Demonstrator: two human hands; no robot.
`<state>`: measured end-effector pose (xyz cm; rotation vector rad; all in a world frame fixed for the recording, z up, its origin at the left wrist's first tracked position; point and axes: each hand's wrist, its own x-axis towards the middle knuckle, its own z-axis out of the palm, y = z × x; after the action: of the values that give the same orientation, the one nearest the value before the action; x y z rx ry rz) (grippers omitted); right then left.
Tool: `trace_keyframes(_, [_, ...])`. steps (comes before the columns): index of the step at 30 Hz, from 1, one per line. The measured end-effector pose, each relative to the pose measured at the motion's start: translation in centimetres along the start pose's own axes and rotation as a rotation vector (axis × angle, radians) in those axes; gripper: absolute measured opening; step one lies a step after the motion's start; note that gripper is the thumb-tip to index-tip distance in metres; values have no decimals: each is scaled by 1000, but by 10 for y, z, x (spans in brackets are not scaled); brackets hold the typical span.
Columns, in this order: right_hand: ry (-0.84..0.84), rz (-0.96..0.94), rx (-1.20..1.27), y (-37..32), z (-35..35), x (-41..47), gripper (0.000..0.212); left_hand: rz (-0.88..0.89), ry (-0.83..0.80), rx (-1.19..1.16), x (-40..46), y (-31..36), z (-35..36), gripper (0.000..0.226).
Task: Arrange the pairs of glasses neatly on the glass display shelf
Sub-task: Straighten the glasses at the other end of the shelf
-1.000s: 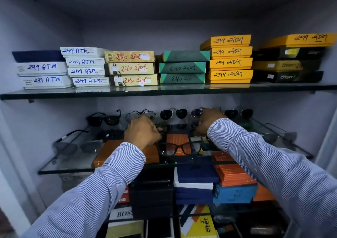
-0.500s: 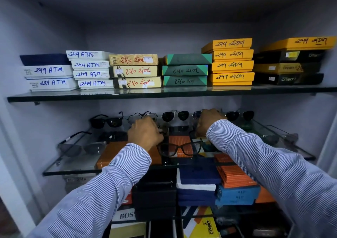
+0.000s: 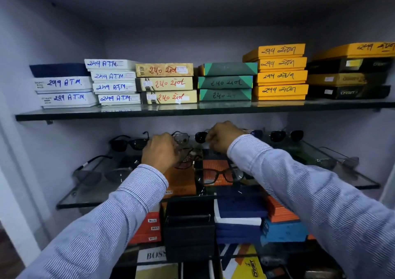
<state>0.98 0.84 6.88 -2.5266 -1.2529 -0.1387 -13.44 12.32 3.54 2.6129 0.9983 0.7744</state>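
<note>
Hands: your left hand (image 3: pixel 160 150) and right hand (image 3: pixel 222 136), frame centre, fingers closed on dark sunglasses (image 3: pixel 201 137), likely squaring them into the back row.
Shelf: glass display shelf (image 3: pixel 89 195) crowded.

glass display shelf (image 3: pixel 89 201) crowded along back by glasses (image 3: pixel 128 143), bare front-left corner, upper shelf (image 3: pixel 192 110) close overhead

White boxes (image 3: pixel 66 84) on the upper shelf: handwritten blue "A.T.M." after numerals. Black box (image 3: pixel 348 92) at right: "ORBIT". Orange boxes (image 3: pixel 147 228) below: "MULTI" tags. White box (image 3: pixel 152 255) at the bottom: "BOS", rest hidden. Yellow box (image 3: pixel 248 267): "ORBIT" sideways. Beige, green, yellow boxes: handwritten script, unreadable.
</note>
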Motion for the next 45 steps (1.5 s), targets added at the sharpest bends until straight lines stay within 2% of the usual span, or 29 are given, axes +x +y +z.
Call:
trace_keyframes(4, [-99, -69, -106, -19, 19, 24, 34, -12, -101, 10, 5, -3, 9, 29])
trace_keyframes(8, [-171, -85, -157, -30, 22, 37, 37, 26, -109, 68, 12, -5, 17, 34])
trace_keyframes(12, [-160, -76, -269, -29, 27, 39, 36, 70, -78, 186, 10, 5, 21, 29])
trace_keyframes(16, [-84, -56, -268, -27, 32, 40, 33, 80, -77, 215, -1, 11, 23, 31])
trace_keyframes(21, [-112, -56, -176, -48, 34, 40, 30, 76, -23, 207, -4, -15, 19, 27])
trace_keyframes(29, [85, -129, 3, -44, 18, 35, 16, 136, 116, 78, 6, -26, -12, 20])
trace_keyframes(31, [79, -138, 75, -45, 15, 30, 14, 136, 140, 64, 2, -32, -21, 20])
trace_keyframes(34, [50, -184, 214, -47, 12, 19, 13, 85, 174, 85, -12, -39, -37, 16])
trace_keyframes(38, [90, -217, 317, -51, 9, 1, 15, 12, 187, 52, -30, -44, -58, 13])
trace_keyframes(42, [109, -134, 400, -53, 7, -9, 15, -106, 176, -50, -32, -50, -75, 12])
trace_keyframes(45, [85, -20, 394, -53, 6, -9, 30, -205, 146, -127, -29, -59, -83, 12])
